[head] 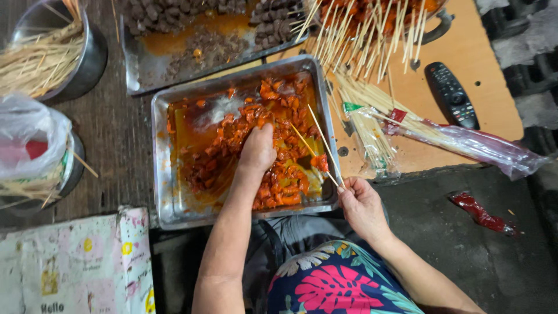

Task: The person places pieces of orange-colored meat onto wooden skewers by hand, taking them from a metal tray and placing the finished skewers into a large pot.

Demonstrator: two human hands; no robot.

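- Even, fairly bright light falls from overhead, glaring white on the rectangular steel tray [162,174].
- Around that tray, corners darken and bend slightly.

Your left hand [257,152] buried its fingertips in the red marinated meat [273,168], so you could not tell what they pinched. The top edge cropped the pot of loaded skewers [372,23] and the dark meat tray [192,46]. The left edge cut off the metal bowl of sticks [46,55].
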